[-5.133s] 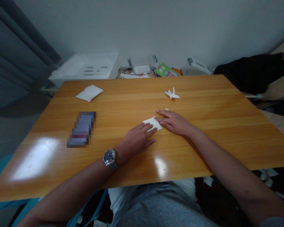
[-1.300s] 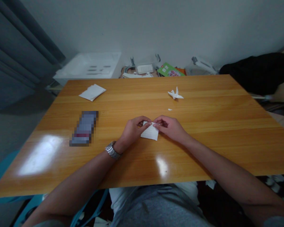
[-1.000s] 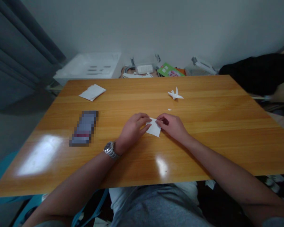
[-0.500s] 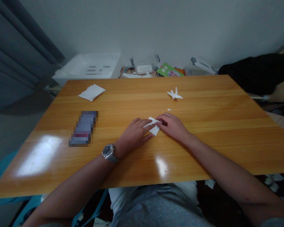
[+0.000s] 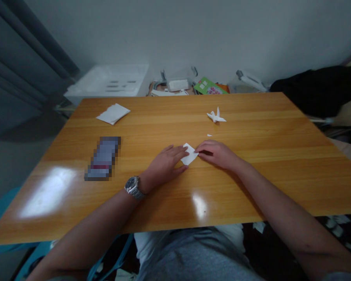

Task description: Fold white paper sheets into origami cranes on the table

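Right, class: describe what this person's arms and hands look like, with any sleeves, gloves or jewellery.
The left hand and right hand are bare: no gloves, and no rings can be made out. Both forearms are uncovered. On the left wrist sits a wristwatch with a silver metal band and a dark round dial.

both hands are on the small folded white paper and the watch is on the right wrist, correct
No: the head view shows the wristwatch on the left wrist. The left hand and right hand are both on the small folded white paper.
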`<state>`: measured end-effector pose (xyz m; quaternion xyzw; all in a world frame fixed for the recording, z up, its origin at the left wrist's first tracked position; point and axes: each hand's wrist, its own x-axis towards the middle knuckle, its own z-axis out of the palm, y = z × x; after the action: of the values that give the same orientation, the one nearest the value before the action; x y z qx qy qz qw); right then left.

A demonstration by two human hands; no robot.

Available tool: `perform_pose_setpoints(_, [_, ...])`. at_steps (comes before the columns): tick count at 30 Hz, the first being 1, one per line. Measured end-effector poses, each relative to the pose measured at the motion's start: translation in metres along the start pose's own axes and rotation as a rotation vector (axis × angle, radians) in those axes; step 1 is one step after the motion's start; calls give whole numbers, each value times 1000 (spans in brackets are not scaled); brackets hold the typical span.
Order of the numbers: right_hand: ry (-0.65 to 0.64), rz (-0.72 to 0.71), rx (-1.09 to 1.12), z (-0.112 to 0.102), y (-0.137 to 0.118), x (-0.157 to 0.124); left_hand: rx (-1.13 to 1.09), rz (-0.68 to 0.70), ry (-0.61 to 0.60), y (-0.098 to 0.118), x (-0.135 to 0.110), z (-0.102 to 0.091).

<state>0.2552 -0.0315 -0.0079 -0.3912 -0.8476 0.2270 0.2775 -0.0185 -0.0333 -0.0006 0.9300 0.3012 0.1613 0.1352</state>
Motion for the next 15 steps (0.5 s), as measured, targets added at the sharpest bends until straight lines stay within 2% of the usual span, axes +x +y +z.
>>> perform_pose_setpoints(15, [30,-2,55,-6,-6,2,-34,77,-35,0,1,1])
